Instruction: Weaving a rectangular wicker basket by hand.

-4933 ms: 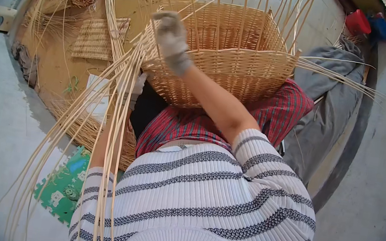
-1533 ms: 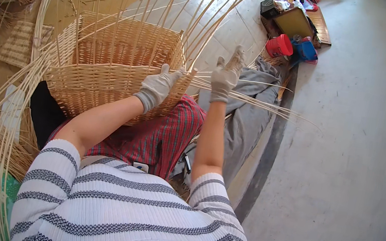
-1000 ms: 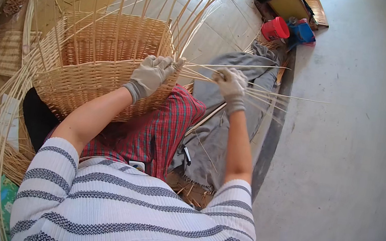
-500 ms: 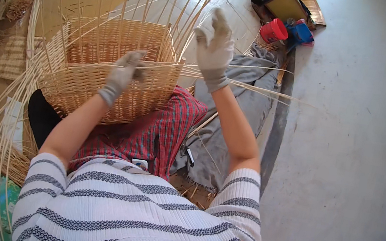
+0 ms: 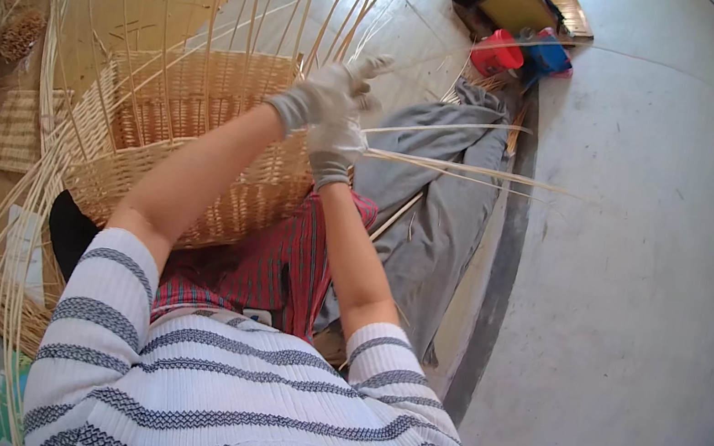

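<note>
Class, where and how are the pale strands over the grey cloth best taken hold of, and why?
Probably at their inner end, coming from the right: the pale strands jut rightward, bunched there beside the gloved right hand and fanning apart farther out.

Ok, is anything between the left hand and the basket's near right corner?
Apparently the right hand: just below the left hand, it covers that corner of the basket in this view. I see nothing else in the way, though depth is unclear.

With bare forearms (image 5: pixel 208 166) converging, a person's gloved left hand (image 5: pixel 332 92) is pointing up and rightward as the right hand (image 5: pixel 336 139) is hovering just below.
</note>
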Tool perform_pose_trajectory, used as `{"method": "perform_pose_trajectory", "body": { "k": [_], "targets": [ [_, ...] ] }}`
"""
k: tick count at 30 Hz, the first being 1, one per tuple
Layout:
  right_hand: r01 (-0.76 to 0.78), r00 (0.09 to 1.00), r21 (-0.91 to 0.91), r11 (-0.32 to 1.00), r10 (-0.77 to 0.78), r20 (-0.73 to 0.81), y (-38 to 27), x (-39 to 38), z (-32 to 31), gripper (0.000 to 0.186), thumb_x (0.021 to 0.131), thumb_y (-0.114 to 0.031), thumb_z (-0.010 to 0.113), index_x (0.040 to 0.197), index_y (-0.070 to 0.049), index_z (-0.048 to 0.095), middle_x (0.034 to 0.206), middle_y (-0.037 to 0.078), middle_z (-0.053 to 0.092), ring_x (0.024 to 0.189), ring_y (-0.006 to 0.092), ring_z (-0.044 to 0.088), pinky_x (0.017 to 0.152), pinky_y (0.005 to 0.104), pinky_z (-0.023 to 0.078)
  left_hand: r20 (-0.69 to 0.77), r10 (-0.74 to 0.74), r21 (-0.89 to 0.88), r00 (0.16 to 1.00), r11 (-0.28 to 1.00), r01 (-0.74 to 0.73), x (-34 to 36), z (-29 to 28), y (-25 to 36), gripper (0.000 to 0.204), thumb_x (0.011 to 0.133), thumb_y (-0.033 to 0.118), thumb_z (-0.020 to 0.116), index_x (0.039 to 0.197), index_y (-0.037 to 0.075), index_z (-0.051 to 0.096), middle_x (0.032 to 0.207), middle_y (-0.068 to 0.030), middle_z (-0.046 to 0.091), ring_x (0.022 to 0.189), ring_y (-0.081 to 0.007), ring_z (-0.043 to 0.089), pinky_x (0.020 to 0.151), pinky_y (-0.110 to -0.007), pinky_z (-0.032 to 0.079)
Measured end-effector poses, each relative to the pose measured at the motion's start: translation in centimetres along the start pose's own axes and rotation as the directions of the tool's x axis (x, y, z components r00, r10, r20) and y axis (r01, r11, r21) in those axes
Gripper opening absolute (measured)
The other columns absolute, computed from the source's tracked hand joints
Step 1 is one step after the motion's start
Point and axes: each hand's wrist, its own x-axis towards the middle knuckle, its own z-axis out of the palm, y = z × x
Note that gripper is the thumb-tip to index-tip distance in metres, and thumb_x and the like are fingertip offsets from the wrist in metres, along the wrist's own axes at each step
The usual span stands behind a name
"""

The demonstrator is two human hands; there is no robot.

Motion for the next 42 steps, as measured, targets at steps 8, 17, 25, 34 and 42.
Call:
{"method": "perform_pose_trajectory", "body": {
  "k": [8, 17, 25, 34, 42],
  "targets": [
    [0.025, 0.968, -0.067, 0.997, -0.041, -0.249, 0.4, 0.3, 1.7, 0.012, 0.088, -0.026, 0.066, 0.084, -0.015, 0.068, 0.074, 0.009, 0.066, 0.063, 0.0282, 0.066, 0.055, 0.0446, 0.051, -0.081, -0.294, -0.225, 0.952, 0.936, 0.27, -22.1, -6.9, -4.6, 0.03, 0.101, 0.008, 0.066, 0.131, 0.001, 0.064, 0.11, -0.0063, 0.07, 0.097, -0.0138, 0.065, 0.083, -0.029, 0.057],
    [0.088, 0.796, 0.204, 0.975, 0.055, -0.603, -11.5, -3.4, -5.4, 0.028, 0.096, -0.025, 0.069, 0.116, -0.006, 0.065, 0.097, 0.011, 0.068, 0.094, 0.0287, 0.066, 0.088, 0.0431, 0.051, -0.811, -0.503, -0.258, 0.298, 0.766, 0.588, -43.9, -30.0, -8.3, 0.025, 0.102, 0.014, 0.067, 0.124, 0.003, 0.068, 0.088, -0.0035, 0.072, 0.08, -0.0141, 0.069, 0.072, -0.031, 0.058],
    [0.402, 0.421, 0.905, -0.136, -0.851, -0.315, -35.0, -20.7, -8.6, 0.033, 0.082, -0.018, 0.078, 0.114, -0.011, 0.074, 0.107, 0.014, 0.071, 0.103, 0.0336, 0.068, 0.093, 0.0432, 0.055, -0.742, -0.387, -0.082, 0.548, 0.863, 0.498, -42.7, -26.6, -3.9, 0.024, 0.103, 0.013, 0.065, 0.125, 0.003, 0.065, 0.084, -0.0042, 0.07, 0.084, -0.0158, 0.069, 0.087, -0.038, 0.056],
    [0.529, 0.065, 0.848, -0.035, -0.994, -0.082, -36.0, -21.8, -14.8, 0.019, 0.087, -0.034, 0.066, 0.081, -0.019, 0.076, 0.077, 0.007, 0.073, 0.08, 0.0302, 0.073, 0.075, 0.0461, 0.056, -0.687, -0.253, -0.004, 0.681, 0.939, 0.345, -34.7, -28.6, 0.6, 0.024, 0.104, 0.013, 0.062, 0.126, 0.002, 0.063, 0.079, -0.0051, 0.067, 0.089, -0.0179, 0.07, 0.103, -0.045, 0.053],
    [-0.557, 0.813, 0.737, -0.382, -0.432, 0.391, -25.9, -8.6, -1.8, 0.057, 0.106, -0.059, 0.047, 0.085, -0.006, 0.059, 0.067, 0.0, 0.042, 0.062, 0.0152, 0.046, 0.077, 0.0387, 0.053, -0.724, -0.191, -0.185, 0.663, 0.98, 0.08, -37.5, -32.0, -2.8, 0.029, 0.108, 0.024, 0.058, 0.126, 0.001, 0.062, 0.092, -0.0082, 0.07, 0.099, -0.022, 0.07, 0.108, -0.046, 0.051]
  ]
}}
